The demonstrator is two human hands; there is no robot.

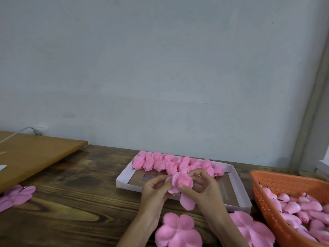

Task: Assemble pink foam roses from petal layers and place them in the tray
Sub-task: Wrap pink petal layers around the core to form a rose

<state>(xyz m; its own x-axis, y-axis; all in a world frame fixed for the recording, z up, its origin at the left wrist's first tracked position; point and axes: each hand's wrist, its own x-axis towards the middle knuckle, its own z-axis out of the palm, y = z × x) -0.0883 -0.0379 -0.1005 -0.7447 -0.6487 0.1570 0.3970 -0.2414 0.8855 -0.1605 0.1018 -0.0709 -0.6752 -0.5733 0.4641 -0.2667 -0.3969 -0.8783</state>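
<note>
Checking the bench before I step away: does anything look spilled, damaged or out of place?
Nothing spilled or torn. Only the finished roses crowd the tray's far edge, the leftmost bulging over its rim, and one petal hangs loose from the half-built rose.

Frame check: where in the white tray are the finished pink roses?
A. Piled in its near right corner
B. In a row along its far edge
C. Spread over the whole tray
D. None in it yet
B: the finished roses form a row along the far edge of the tray.
</note>
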